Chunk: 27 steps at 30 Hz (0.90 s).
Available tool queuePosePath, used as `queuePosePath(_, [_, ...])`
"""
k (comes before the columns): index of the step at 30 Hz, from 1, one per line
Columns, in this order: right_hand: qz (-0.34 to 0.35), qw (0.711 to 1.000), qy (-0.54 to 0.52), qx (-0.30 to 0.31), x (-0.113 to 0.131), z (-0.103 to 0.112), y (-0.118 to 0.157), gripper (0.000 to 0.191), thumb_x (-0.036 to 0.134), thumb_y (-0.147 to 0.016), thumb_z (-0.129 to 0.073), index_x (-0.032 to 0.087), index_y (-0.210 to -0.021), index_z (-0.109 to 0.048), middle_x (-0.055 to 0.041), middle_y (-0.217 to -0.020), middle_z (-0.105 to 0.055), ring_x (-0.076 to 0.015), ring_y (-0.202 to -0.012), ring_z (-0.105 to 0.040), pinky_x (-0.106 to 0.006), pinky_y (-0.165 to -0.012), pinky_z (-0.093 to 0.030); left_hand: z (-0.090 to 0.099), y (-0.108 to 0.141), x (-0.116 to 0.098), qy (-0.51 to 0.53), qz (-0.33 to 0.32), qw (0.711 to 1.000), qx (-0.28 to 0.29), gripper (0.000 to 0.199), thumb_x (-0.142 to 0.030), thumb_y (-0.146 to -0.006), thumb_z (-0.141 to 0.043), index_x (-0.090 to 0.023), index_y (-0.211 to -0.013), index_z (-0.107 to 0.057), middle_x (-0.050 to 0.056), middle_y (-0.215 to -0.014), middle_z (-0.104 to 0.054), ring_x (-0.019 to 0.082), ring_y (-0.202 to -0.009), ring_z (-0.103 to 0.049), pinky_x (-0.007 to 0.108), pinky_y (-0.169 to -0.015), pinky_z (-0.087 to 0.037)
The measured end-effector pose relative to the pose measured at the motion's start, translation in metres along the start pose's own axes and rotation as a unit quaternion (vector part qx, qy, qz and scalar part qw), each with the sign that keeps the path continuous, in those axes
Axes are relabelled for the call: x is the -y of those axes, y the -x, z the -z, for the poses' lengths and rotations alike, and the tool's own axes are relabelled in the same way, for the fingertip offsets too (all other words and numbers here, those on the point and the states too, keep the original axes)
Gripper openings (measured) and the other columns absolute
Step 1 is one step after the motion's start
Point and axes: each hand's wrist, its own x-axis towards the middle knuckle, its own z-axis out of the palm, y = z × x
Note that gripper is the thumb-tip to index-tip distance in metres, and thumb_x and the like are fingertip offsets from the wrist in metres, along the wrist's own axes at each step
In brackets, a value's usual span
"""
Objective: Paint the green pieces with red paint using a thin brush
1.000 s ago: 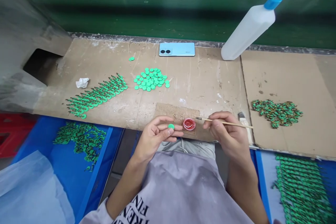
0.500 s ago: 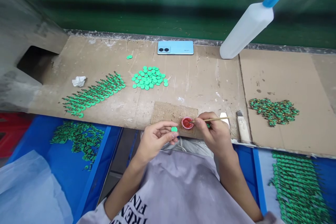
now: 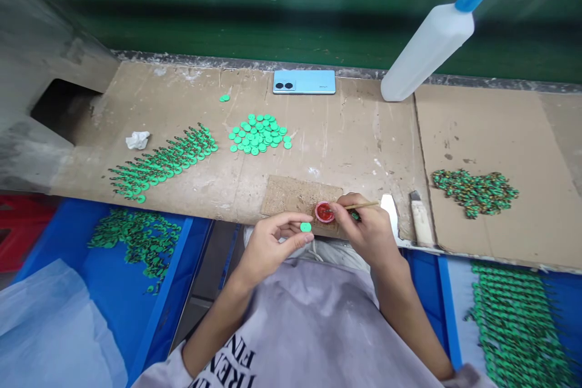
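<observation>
Between the thumb and fingers of my left hand (image 3: 268,244) I hold a small green disc (image 3: 305,227) by its edge. My right hand (image 3: 369,227) pinches a thin wooden stick (image 3: 364,205), whose tip reaches toward the small round pot of red paint (image 3: 324,212). Whether the tip touches the paint I cannot tell. The pot stands on a rough brown board (image 3: 291,194) at the table's front edge. A small green piece (image 3: 355,216) shows partly under my right fingers. Beyond my hands lies a loose pile of green discs (image 3: 259,133).
Rows of green discs with dark small pieces on them (image 3: 163,163) lie left. A pale blue phone (image 3: 304,82) and a tilted white bottle (image 3: 427,51) are at the back. Right are a flat-bladed scraper (image 3: 422,220) and a heap of small green-brown pieces (image 3: 475,193). Blue trays (image 3: 136,291) flank me.
My left hand has shifted slightly right with the green disc, which now faces up more. My right hand has moved a little left, closer to the pot, with the stick.
</observation>
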Motion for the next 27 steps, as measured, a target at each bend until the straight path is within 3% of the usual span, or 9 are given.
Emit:
queuePosePath(7, [0.027, 0.999, -0.006, -0.026, 0.003, 0.002, -0.002, 0.034, 0.041, -0.108, -0.056, 0.022, -0.082, -0.068, -0.0033, -0.075, -0.075, -0.018, -0.063, -0.073, -0.025, -0.061, -0.058, -0.001, -0.001, 0.001, 0.021, 0.044, 0.999, 0.011, 0.031, -0.033, -0.078, -0.084, -0.017, -0.104, -0.081, 0.004, -0.079, -0.079, 0.015, -0.066, -0.072, 0.025, -0.066, -0.061])
queuePosePath(11, [0.004, 0.999, -0.031, -0.03, 0.002, 0.002, -0.001, 0.028, 0.038, -0.106, -0.06, 0.023, -0.085, -0.069, -0.0028, -0.076, -0.075, -0.0181, -0.064, -0.073, -0.026, -0.059, -0.056, -0.003, -0.002, 0.003, 0.028, 0.06, 0.998, -0.014, 0.032, -0.033, -0.078, -0.083, -0.016, -0.104, -0.079, 0.009, -0.09, -0.083, 0.019, -0.077, -0.077, 0.024, -0.063, -0.061])
queuePosePath(18, [-0.055, 0.991, -0.12, 0.007, -0.004, 0.0, 0.004, 0.026, 0.04, -0.104, -0.063, 0.022, -0.088, -0.072, -0.0041, -0.083, -0.076, -0.0183, -0.068, -0.074, -0.026, -0.06, -0.057, -0.004, -0.005, 0.007, -0.007, 0.075, 0.997, -0.027, 0.028, -0.033, -0.077, -0.081, -0.017, -0.1, -0.079, 0.005, -0.082, -0.08, 0.02, -0.079, -0.077, 0.023, -0.061, -0.06])
queuePosePath(23, [-0.136, 0.959, -0.247, -0.023, -0.007, -0.002, 0.009, 0.025, 0.044, -0.1, -0.07, 0.022, -0.09, -0.071, -0.0012, -0.075, -0.07, -0.0136, -0.058, -0.065, -0.022, -0.051, -0.051, -0.003, -0.006, 0.006, -0.022, 0.065, 0.997, -0.025, 0.027, -0.033, -0.079, -0.08, -0.017, -0.099, -0.079, 0.006, -0.082, -0.081, 0.019, -0.075, -0.077, 0.022, -0.059, -0.059])
queuePosePath(27, [-0.183, 0.905, -0.381, -0.052, -0.01, 0.002, 0.005, 0.026, 0.046, -0.096, -0.076, 0.021, -0.09, -0.07, 0.0032, -0.065, -0.061, -0.007, -0.044, -0.044, -0.019, -0.043, -0.035, -0.003, -0.006, 0.006, -0.019, 0.061, 0.998, -0.028, 0.026, -0.032, -0.078, -0.081, -0.016, -0.099, -0.079, 0.007, -0.086, -0.083, 0.019, -0.078, -0.079, 0.022, -0.06, -0.06])
